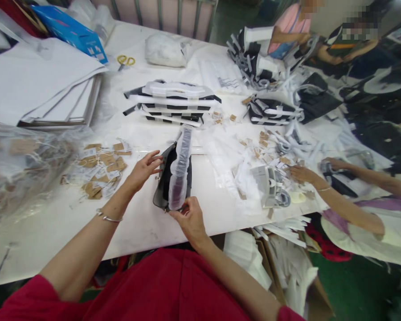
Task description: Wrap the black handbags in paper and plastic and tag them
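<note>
In front of me on the white table stands a dark grey handbag (pixel 160 192), its opening facing up. A clear puffy plastic air cushion (pixel 179 171) sticks up out of the opening. My left hand (pixel 146 168) is at the bag's left side, fingers stretched and apart, the tips at or close to its edge. With thumb and fingers, my right hand (pixel 188 217) pinches the near end of the bag beside the cushion's lower end. The bag's inside is mostly hidden by the cushion.
Brown paper tags (pixel 103 166) lie in a heap to the left. Wrapped black bags (pixel 177 104) are stacked behind. Yellow scissors (pixel 126 60), a blue box (pixel 73 33) and white sheets (pixel 40 80) lie farther back. A co-worker's hands (pixel 302 174) work at the right.
</note>
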Demonstrator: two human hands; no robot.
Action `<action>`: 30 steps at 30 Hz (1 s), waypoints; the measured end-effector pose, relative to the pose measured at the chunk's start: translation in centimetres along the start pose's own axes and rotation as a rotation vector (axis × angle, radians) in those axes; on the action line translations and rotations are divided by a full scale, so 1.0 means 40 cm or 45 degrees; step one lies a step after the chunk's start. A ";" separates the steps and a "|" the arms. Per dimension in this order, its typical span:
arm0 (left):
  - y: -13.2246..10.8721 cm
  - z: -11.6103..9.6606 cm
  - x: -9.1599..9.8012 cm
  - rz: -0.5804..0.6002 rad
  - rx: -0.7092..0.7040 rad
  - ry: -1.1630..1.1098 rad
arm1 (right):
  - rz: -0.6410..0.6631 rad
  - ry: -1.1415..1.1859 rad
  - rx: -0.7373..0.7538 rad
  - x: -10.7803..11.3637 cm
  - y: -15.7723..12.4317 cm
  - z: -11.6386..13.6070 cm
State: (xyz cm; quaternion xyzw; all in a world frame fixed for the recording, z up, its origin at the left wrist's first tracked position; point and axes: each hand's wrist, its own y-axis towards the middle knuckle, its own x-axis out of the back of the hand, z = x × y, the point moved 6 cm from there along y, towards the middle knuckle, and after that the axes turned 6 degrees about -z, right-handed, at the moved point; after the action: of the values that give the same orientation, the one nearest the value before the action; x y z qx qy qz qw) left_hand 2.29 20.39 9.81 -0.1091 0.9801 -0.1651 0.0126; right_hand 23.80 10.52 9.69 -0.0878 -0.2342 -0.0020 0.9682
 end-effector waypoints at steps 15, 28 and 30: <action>-0.249 0.256 0.106 -0.451 0.330 -0.175 | -0.314 -0.404 -0.356 0.512 0.149 -0.349; -0.418 0.341 -0.140 -0.157 0.568 0.079 | -0.026 -0.678 -0.259 0.553 0.129 -0.512; -0.410 0.331 -0.187 -0.061 0.555 0.110 | 0.012 -0.617 -0.224 0.565 0.121 -0.498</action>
State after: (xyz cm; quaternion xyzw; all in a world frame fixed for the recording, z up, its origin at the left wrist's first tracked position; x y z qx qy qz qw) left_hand 13.83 2.67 2.58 -0.1200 0.9180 -0.3779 -0.0102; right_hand 53.18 12.71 1.69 -0.1708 -0.4578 0.0033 0.8725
